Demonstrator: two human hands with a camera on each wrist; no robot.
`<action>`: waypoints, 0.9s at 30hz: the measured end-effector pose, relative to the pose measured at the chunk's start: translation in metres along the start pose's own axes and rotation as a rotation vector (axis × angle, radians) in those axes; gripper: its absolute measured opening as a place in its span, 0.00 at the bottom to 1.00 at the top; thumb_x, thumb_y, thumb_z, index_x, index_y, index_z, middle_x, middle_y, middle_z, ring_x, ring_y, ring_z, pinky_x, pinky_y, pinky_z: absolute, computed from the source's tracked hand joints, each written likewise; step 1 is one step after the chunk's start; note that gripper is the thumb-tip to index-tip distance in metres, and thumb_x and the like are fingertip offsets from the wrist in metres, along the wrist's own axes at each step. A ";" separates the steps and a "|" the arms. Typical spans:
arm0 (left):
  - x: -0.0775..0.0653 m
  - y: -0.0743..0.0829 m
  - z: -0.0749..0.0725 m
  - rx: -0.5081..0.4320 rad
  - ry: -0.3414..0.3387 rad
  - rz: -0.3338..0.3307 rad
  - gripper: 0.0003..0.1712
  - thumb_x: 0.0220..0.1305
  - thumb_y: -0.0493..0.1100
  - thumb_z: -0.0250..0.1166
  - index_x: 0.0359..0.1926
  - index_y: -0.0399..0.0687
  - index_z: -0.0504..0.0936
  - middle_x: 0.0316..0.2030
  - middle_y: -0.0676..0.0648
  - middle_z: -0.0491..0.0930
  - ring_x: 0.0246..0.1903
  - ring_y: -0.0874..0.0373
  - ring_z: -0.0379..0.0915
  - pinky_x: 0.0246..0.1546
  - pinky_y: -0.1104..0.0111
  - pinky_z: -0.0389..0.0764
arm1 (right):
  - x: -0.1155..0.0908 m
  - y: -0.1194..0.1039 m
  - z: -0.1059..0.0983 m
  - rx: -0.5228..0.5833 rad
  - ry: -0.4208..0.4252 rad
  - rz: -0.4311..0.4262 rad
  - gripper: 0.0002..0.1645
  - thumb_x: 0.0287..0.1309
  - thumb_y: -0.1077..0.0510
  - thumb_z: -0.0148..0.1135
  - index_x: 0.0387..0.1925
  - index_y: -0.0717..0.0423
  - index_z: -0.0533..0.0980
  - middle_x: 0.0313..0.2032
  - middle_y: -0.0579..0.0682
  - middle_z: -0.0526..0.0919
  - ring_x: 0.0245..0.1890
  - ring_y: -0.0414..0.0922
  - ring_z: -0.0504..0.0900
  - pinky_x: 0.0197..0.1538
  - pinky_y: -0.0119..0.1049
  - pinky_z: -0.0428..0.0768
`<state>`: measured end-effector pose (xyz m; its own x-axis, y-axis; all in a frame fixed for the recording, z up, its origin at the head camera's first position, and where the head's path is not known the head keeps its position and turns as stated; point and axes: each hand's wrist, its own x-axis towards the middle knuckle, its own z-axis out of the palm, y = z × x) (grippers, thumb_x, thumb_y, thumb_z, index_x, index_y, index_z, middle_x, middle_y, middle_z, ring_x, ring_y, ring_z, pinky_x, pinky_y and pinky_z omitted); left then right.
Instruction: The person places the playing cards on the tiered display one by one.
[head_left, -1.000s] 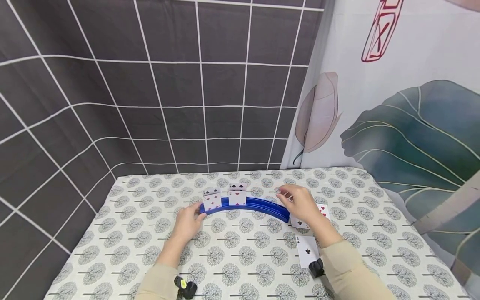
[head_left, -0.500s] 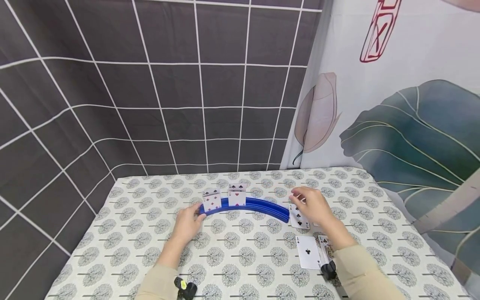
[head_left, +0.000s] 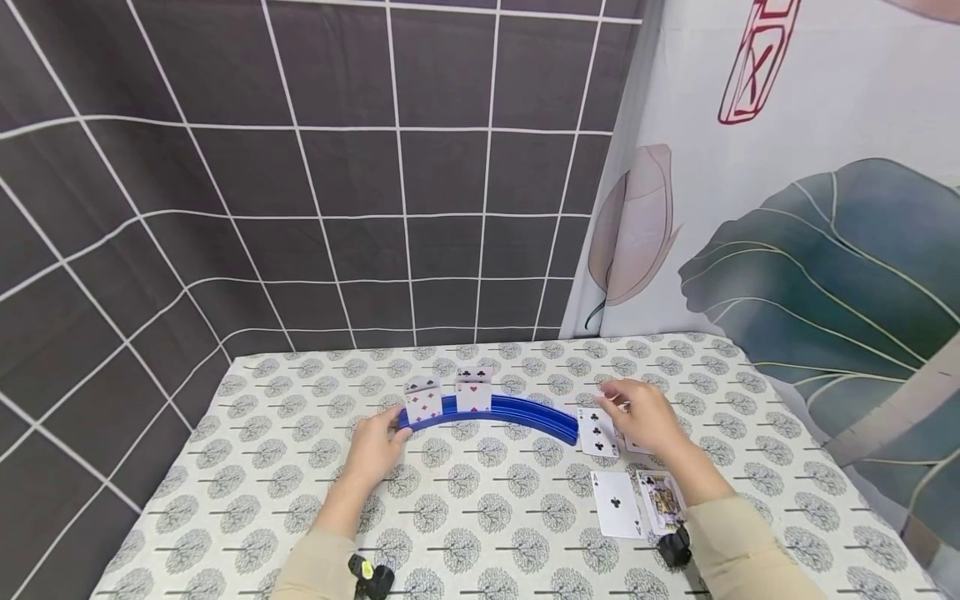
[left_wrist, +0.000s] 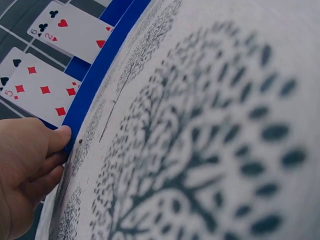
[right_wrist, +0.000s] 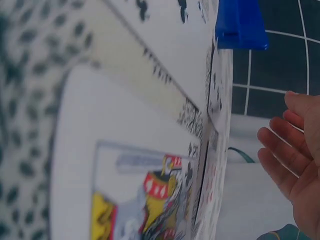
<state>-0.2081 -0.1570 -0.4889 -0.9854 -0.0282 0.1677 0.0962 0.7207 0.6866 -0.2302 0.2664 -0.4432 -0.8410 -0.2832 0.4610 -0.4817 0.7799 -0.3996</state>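
Note:
A curved blue card holder [head_left: 528, 411] lies across the table. At its left end my left hand [head_left: 375, 447] grips it, the thumb on the near side in the left wrist view. A five of diamonds [left_wrist: 42, 89] stands in the holder with a spade card [left_wrist: 11, 65] behind it. Farther right stand a two of hearts [left_wrist: 75, 32] and, behind it, a six of clubs [left_wrist: 40, 22]. My right hand [head_left: 648, 418] hovers past the holder's right end with loosely bent fingers and nothing in them. Below it a card [head_left: 637, 448] is mostly hidden.
Beside the holder's right end a club card [head_left: 597, 432] lies face up. Nearer me are an ace of clubs [head_left: 617, 504] and a face card [head_left: 661, 500]. Behind the patterned tablecloth [head_left: 465, 550] hangs a dark gridded curtain [head_left: 442, 175].
My right hand has drawn back rightward from the holder's right end, uncovering the club card and the face card. My left hand has stayed on the holder.

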 end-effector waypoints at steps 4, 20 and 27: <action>0.000 0.001 0.000 0.000 0.001 0.003 0.30 0.65 0.38 0.69 0.65 0.31 0.74 0.50 0.34 0.84 0.57 0.36 0.76 0.67 0.42 0.68 | -0.004 0.007 0.000 0.004 -0.007 0.014 0.13 0.62 0.62 0.69 0.44 0.69 0.82 0.38 0.61 0.88 0.33 0.54 0.87 0.37 0.47 0.89; -0.001 0.002 -0.002 0.008 -0.007 -0.009 0.30 0.66 0.39 0.68 0.65 0.31 0.74 0.51 0.34 0.83 0.57 0.36 0.75 0.67 0.43 0.69 | -0.019 0.025 -0.011 -0.049 -0.192 0.140 0.22 0.56 0.59 0.72 0.49 0.69 0.80 0.38 0.60 0.85 0.38 0.56 0.84 0.42 0.57 0.84; -0.002 0.003 -0.002 -0.002 -0.009 -0.024 0.30 0.66 0.39 0.68 0.65 0.31 0.74 0.51 0.34 0.83 0.57 0.36 0.75 0.66 0.42 0.70 | -0.025 0.034 -0.015 -0.069 -0.251 0.182 0.32 0.44 0.61 0.78 0.52 0.70 0.79 0.44 0.65 0.84 0.43 0.61 0.83 0.50 0.62 0.82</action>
<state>-0.2061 -0.1562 -0.4863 -0.9887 -0.0393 0.1447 0.0727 0.7185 0.6917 -0.2215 0.3082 -0.4562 -0.9505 -0.2577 0.1735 -0.3071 0.8640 -0.3990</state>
